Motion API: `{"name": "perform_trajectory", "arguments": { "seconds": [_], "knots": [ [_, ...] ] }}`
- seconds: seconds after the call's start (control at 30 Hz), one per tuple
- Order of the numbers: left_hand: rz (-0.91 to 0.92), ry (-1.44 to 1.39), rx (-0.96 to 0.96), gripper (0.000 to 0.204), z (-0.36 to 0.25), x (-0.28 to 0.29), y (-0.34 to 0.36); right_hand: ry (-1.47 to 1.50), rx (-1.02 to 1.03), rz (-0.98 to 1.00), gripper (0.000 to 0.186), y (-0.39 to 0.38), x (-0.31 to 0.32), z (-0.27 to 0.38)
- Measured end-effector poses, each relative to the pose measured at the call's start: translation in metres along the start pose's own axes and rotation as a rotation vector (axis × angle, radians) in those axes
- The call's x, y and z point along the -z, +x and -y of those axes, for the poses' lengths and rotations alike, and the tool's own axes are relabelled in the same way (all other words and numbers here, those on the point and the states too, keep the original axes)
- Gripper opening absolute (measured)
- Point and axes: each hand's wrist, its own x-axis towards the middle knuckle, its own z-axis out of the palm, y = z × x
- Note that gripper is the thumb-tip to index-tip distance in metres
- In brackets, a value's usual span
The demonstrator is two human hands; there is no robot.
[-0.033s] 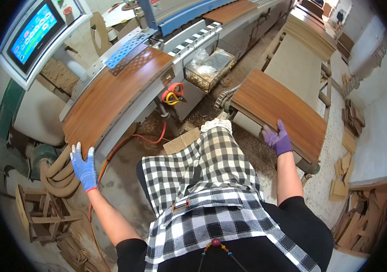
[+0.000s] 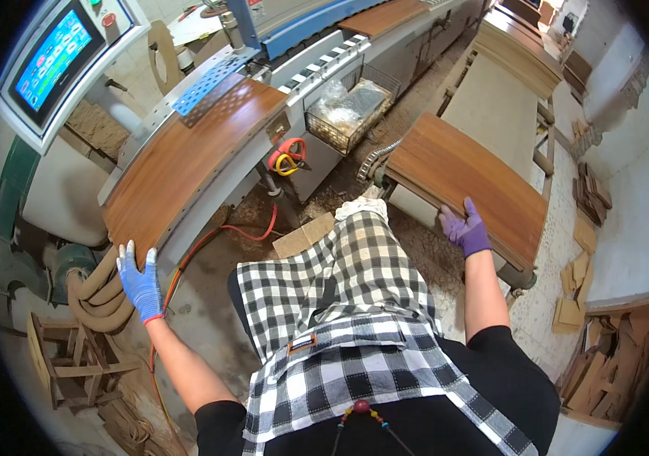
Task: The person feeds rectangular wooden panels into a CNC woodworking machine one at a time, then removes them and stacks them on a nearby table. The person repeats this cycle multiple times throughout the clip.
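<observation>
My left hand (image 2: 140, 283), in a blue glove with pale fingertips, has its fingers spread against the near end of a brown wood-grain board (image 2: 191, 163). That board lies along the machine's feed bed, its far part beneath a blue perforated plate (image 2: 210, 87). To the right, my right hand (image 2: 467, 229) wears a purple glove and rests on the near long edge of another brown board (image 2: 468, 178). Its fingers are apart, with some tips at the edge and one over the top. This second board lies on top of a stack on a roller stand.
A control screen (image 2: 55, 57) stands at upper left. Red- and yellow-handled scissors (image 2: 288, 157) hang on the machine beside a wire basket (image 2: 355, 110). A red hose (image 2: 237, 234) crosses the floor below. Offcuts (image 2: 613, 368) lie at right, a wooden stool (image 2: 77, 357) at left.
</observation>
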Motion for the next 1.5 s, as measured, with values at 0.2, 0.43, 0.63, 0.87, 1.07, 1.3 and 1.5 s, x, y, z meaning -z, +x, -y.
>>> {"name": "perform_trajectory", "arguments": {
  "seconds": [0.2,0.43,0.63,0.87,1.07,1.3,1.5],
  "knots": [
    [-0.003,-0.035,-0.016,0.056,-0.007,-0.001,0.001,-0.056,-0.040,0.103,0.067,0.013,-0.005,0.038],
    [0.010,-0.022,-0.005,0.057,-0.011,-0.002,0.003,-0.277,-0.165,0.321,0.086,0.028,0.006,0.074],
    [0.018,-0.005,-0.018,0.061,-0.007,0.003,0.001,-0.426,0.448,-0.062,0.073,0.012,0.005,0.016],
    [-0.012,-0.126,-0.025,0.060,0.002,0.020,-0.010,-0.228,0.763,-0.048,0.082,-0.003,0.004,-0.023],
    [-0.017,-0.243,0.031,0.051,0.020,0.020,-0.024,-0.170,0.743,-0.061,0.089,0.007,0.014,-0.019],
    [-0.003,-0.245,0.027,0.050,0.027,0.022,-0.020,-0.209,0.755,-0.079,0.088,0.010,0.011,-0.019],
    [0.020,-0.227,0.017,0.052,0.009,0.025,-0.016,-0.243,0.764,-0.065,0.098,-0.002,0.006,-0.022]
  ]
}}
